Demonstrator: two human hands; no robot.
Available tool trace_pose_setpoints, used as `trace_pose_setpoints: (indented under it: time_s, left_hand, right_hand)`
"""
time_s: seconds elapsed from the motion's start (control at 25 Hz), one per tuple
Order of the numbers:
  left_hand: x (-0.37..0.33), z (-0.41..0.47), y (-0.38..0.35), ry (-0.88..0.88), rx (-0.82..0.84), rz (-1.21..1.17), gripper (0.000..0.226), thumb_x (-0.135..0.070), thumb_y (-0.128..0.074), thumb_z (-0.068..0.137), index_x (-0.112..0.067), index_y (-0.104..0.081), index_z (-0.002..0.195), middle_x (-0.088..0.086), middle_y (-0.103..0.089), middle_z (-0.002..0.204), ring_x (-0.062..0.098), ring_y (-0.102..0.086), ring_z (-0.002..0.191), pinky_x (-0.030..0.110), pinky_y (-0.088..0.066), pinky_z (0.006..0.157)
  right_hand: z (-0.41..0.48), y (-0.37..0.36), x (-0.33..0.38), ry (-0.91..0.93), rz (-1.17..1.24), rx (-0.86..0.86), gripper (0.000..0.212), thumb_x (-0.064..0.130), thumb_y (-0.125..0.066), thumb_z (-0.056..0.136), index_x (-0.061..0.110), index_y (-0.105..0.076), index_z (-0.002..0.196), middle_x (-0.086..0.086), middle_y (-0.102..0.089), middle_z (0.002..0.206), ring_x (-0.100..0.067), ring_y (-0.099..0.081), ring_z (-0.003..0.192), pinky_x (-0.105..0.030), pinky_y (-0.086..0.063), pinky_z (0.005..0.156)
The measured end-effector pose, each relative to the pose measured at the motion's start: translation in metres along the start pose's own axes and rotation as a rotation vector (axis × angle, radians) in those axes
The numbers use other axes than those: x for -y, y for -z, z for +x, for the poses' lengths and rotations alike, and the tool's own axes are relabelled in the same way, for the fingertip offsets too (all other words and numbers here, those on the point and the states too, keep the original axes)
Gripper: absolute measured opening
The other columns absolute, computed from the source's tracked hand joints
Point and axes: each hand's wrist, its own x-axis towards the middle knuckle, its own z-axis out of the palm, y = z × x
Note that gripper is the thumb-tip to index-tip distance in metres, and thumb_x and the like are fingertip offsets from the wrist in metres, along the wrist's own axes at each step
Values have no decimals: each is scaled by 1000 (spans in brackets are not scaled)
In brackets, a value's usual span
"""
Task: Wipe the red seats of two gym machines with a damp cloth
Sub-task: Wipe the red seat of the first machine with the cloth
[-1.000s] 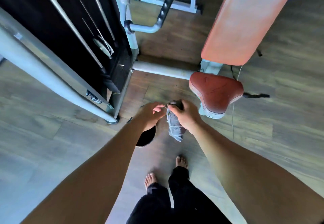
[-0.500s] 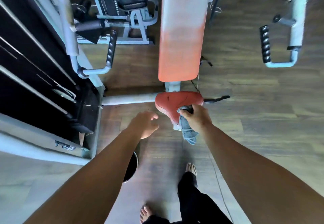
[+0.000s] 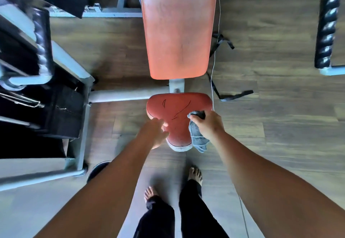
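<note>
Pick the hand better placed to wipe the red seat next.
Right. The right hand grips the cloth on the right side of the seat, with part of the cloth hanging over the edge. The left hand holds nothing and is open at the seat's left edge.

Head cam, steep down, close above seat (image 3: 177, 107)

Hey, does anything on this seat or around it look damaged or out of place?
Yes. The red seat has thin dark curved lines across its top, which look like cracks or scratches. The backrest is faded pale toward its far end. A black strap lies loose on the floor right of the seat.
</note>
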Motion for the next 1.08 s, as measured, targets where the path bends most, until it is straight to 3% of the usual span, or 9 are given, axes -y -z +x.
trace_pose_setpoints:
  time_s: [0.24,0.36,0.48,0.6,0.72,0.84,0.96,1.08]
  left_hand:
    - [20,76,-38,15,-41,11,37,-36,-62,96,-24,-64,131,1,-63,126,22,-61,114,37,-51,96]
    - [36,108,-58,26,-86,14,39,-38,-62,97,-26,-61,134,0,-57,134,22,-50,128,45,-49,101]
    - [50,131,-72,36,-157,9,44,-41,-60,98,-29,-52,140,-3,-49,145,19,-42,138,51,-46,109]
    - [62,155,-77,30,-224,87,58,-47,-49,103,-30,-33,156,-7,-26,166,20,-25,153,50,-28,123]
    - [79,179,-86,0,-201,220,72,-58,-28,105,-25,-6,165,-6,3,174,18,3,161,44,-4,129]
    - [93,189,-102,-51,-246,275,75,-61,-13,104,-20,-1,166,-2,6,174,20,8,161,43,1,130]
    - [98,192,-109,-51,-273,238,78,-62,-13,101,-20,-5,166,-2,1,175,21,3,161,44,-1,131]
    - [99,192,-110,-55,-285,221,77,-62,-16,102,-19,-10,166,-1,-3,175,22,0,161,45,-4,130]
  right_hand:
    - [72,-48,-17,-70,102,31,42,56,-69,86,17,-68,102,-1,-68,88,-27,-65,90,-29,-41,68]
    - [98,-78,-42,43,-51,-13,56,44,-69,90,16,-53,137,-6,-55,133,-27,-54,124,-37,-48,97]
    - [109,-100,-69,309,-318,-94,66,37,-63,93,14,-40,150,-13,-28,162,-37,-33,146,-51,-35,118]
    - [113,-117,-81,490,-560,-25,68,46,-42,100,14,-29,158,-10,-22,168,-31,-19,156,-57,-23,123]
    - [113,-131,-89,456,-656,-39,70,47,-36,98,14,-25,159,-6,-19,169,-25,-16,157,-54,-19,125]
    - [122,-134,-86,436,-732,-30,73,51,-38,96,14,-27,158,-6,-22,168,-24,-23,155,-52,-23,123]
    - [147,-119,-68,481,-817,29,76,63,-32,95,13,-39,153,-7,-33,164,-27,-33,149,-52,-32,117]
    - [155,-113,-66,502,-831,71,72,57,-30,98,13,-37,154,-9,-32,164,-27,-29,151,-51,-26,122]
